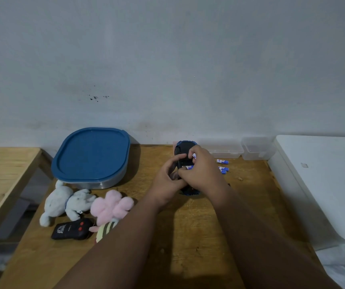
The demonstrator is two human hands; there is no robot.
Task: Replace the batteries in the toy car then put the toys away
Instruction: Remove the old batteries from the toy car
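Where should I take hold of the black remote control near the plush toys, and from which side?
Grip the black remote control across its two long edges, coming from above. It lies flat, and the white plush and pink plush crowd its far side, so its near edge is freer.

I have both forearms stretched forward, my left hand (168,177) curled with its thumb raised, my right hand (201,168) just beside it, fingers pinched, knuckles up.

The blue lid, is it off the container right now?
No, the blue lid sits closed on top of the container at the back left of the table.
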